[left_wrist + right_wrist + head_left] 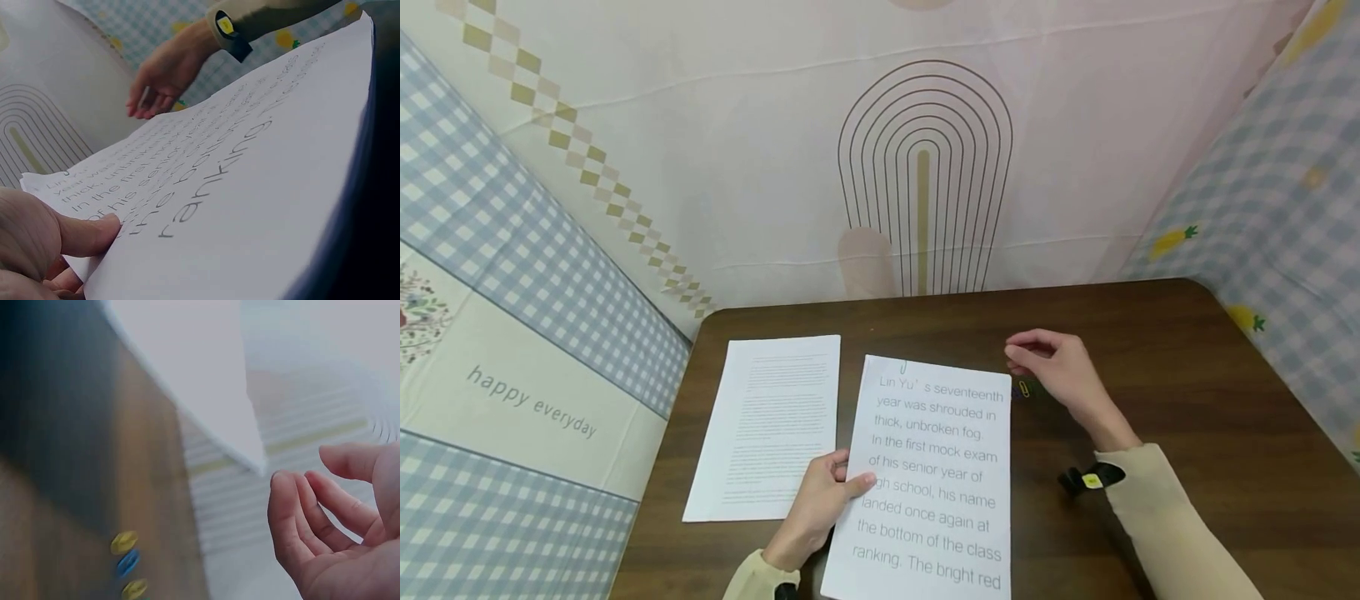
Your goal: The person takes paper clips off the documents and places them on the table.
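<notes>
My left hand point(817, 506) grips the left edge of several printed sheets point(936, 517) in large type, thumb on top and fingers beneath. A small green paper clip point(903, 367) sits on their top edge. Just beyond their upper right corner, my right hand point(1063, 371) hovers with fingers loosely bent, apart from the paper; in the right wrist view a gap shows between thumb and fingertips, and nothing is held. Below that hand on the table lie a yellow paper clip point(124, 542), a blue paper clip point(128, 563) and another yellow paper clip point(134, 589).
Left of the held sheets, a second stack of finely printed paper point(782, 417) lies on the dark wooden table point(1187, 400). A patterned cloth point(760, 167) hangs behind the table, with checked cloth point(1300, 208) at the right side.
</notes>
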Tool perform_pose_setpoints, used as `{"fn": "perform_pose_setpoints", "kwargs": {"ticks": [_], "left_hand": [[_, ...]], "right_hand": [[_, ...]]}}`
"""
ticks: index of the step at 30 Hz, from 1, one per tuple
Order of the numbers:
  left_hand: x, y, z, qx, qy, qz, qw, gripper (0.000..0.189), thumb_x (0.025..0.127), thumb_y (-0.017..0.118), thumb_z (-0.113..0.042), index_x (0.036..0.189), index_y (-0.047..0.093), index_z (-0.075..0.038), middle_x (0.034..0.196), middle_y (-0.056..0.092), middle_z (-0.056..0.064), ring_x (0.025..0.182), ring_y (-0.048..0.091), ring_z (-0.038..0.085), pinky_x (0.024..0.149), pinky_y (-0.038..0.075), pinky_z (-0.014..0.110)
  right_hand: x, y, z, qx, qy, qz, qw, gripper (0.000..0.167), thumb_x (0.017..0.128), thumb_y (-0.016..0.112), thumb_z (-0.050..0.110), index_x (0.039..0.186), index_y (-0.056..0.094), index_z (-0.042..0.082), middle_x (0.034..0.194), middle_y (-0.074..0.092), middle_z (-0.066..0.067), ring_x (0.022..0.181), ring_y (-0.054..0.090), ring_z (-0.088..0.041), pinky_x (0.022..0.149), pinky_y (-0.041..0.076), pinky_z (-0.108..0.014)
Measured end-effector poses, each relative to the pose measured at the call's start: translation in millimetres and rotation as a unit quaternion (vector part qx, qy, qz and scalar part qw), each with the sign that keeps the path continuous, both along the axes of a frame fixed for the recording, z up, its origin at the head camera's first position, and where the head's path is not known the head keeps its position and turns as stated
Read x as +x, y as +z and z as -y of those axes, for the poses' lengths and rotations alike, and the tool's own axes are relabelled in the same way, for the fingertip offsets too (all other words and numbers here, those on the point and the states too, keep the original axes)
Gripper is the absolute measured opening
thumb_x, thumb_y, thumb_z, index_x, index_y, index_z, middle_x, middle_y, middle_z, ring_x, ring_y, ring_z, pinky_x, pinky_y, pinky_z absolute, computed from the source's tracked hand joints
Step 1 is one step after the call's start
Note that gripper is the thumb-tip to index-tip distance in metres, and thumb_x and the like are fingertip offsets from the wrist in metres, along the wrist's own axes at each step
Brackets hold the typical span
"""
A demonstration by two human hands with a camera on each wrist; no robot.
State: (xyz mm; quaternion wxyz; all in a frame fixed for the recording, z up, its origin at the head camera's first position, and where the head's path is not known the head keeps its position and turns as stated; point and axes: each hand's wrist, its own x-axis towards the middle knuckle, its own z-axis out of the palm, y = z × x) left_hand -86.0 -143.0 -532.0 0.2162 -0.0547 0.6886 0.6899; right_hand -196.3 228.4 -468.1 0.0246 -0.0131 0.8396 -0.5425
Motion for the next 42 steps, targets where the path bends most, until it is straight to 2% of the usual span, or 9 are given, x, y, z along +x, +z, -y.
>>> {"fn": "perform_pose_setpoints", "kwargs": {"ticks": [3, 6, 11, 18, 25, 32, 37, 42], "left_hand": [[-0.1, -0.6, -0.1, 0.000, -0.001, -0.002, 1.0000, 0.035, 0.100, 0.072, 0.000, 0.133, 0.065, 0.011, 0.105, 0.083, 0.023, 0.086, 0.085, 0.029, 0.076, 0.070, 0.039], [0.0, -1.1, -0.5, 0.003, -0.005, -0.001, 1.0000, 0.035, 0.099, 0.073, 0.001, 0.131, 0.065, 0.011, 0.103, 0.083, 0.022, 0.084, 0.084, 0.027, 0.075, 0.070, 0.038], [0.7, -1.7, -1.7, -0.001, -0.012, -0.004, 0.9999, 0.037, 0.098, 0.074, 0.000, 0.132, 0.065, 0.011, 0.101, 0.083, 0.022, 0.082, 0.084, 0.026, 0.073, 0.069, 0.037], [2.3, -1.8, -2.8, -0.003, -0.013, -0.005, 0.9999, 0.039, 0.098, 0.074, 0.001, 0.134, 0.065, 0.011, 0.102, 0.083, 0.023, 0.082, 0.084, 0.026, 0.072, 0.069, 0.036], [2.2, -3.3, -3.6, 0.000, -0.012, -0.006, 0.9999, 0.038, 0.098, 0.074, 0.002, 0.134, 0.065, 0.012, 0.102, 0.082, 0.024, 0.082, 0.084, 0.027, 0.071, 0.069, 0.036], [2.1, -3.1, -4.4, -0.003, -0.012, -0.007, 0.9999, 0.038, 0.097, 0.074, 0.002, 0.133, 0.066, 0.012, 0.100, 0.082, 0.023, 0.081, 0.084, 0.027, 0.071, 0.069, 0.037], [1.9, -2.8, -4.7, -0.004, -0.015, -0.007, 0.9999, 0.037, 0.097, 0.074, 0.002, 0.132, 0.066, 0.012, 0.100, 0.082, 0.023, 0.081, 0.084, 0.027, 0.071, 0.069, 0.037], [1.7, -3.2, -5.0, -0.002, -0.014, -0.004, 0.9999, 0.037, 0.097, 0.074, 0.002, 0.132, 0.065, 0.012, 0.100, 0.082, 0.023, 0.081, 0.084, 0.027, 0.071, 0.069, 0.038]], "right_hand": [[-1.0, 11.3, 16, 0.026, 0.018, -0.009, 0.9995, 0.030, 0.105, 0.076, 0.023, 0.128, 0.075, 0.005, 0.122, 0.078, -0.022, 0.095, 0.077, -0.017, 0.084, 0.064, -0.024], [-3.5, 15.3, 32, 0.052, 0.031, -0.019, 0.9980, 0.028, 0.102, 0.079, 0.022, 0.127, 0.077, 0.008, 0.120, 0.080, -0.017, 0.098, 0.074, -0.024, 0.082, 0.059, -0.020], [-7.8, 14.0, 57, 0.073, 0.069, -0.037, 0.9942, 0.030, 0.098, 0.083, 0.016, 0.125, 0.078, 0.007, 0.116, 0.082, -0.014, 0.099, 0.077, -0.024, 0.084, 0.058, -0.015], [-15.7, 9.2, 82, 0.111, 0.126, -0.040, 0.9850, 0.034, 0.095, 0.085, 0.016, 0.127, 0.078, 0.004, 0.113, 0.082, -0.012, 0.094, 0.074, -0.019, 0.086, 0.060, -0.029], [-17.0, 10.4, 99, 0.111, 0.151, -0.033, 0.9817, 0.033, 0.092, 0.088, 0.015, 0.122, 0.080, 0.003, 0.105, 0.082, -0.009, 0.089, 0.073, -0.016, 0.079, 0.058, -0.024], [-17.8, 13.9, 109, 0.113, 0.177, -0.016, 0.9775, 0.027, 0.093, 0.087, 0.016, 0.118, 0.082, 0.006, 0.100, 0.081, -0.007, 0.082, 0.068, -0.015, 0.070, 0.055, -0.025], [-18.8, 12.5, 110, 0.111, 0.181, 0.000, 0.9771, 0.021, 0.093, 0.086, 0.014, 0.112, 0.083, 0.007, 0.094, 0.079, -0.006, 0.077, 0.066, -0.013, 0.065, 0.054, -0.024], [-19.6, 10.9, 110, 0.106, 0.179, 0.006, 0.9782, 0.019, 0.093, 0.086, 0.013, 0.111, 0.084, 0.006, 0.093, 0.079, -0.006, 0.076, 0.066, -0.013, 0.066, 0.053, -0.023]]}}
